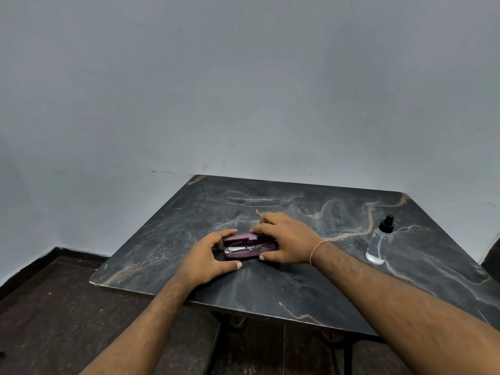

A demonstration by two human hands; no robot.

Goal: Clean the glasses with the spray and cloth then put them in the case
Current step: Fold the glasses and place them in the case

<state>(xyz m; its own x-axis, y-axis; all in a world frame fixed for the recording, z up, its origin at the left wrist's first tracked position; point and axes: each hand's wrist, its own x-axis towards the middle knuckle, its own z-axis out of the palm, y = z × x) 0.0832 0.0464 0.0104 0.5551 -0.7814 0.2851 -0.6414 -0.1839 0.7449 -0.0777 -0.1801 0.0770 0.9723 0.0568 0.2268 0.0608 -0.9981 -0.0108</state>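
Both hands reach forward, palms down: the left hand (209, 253) and right hand (284, 239) each curl their grip round the half-open case (243, 254), glasses (238, 248) inside, on the surface (297, 280).

1. The case (250, 246) lies on the surface (297, 280), near its middle, lid partly raised.
2. The glasses (243, 249) lie folded inside the case.
3. The left hand (208, 255) sits at the case's left end, fingers behind it, thumb on the surface before it.
4. The right hand (286, 239) covers the case's right end, fingers on the lid, thumb at the near edge.
5. The spray bottle (380, 242) stands upright on the surface, well to the right of the case.
6. A wall (243, 90) rises behind the surface; the floor (54, 320) lies below, to the left.
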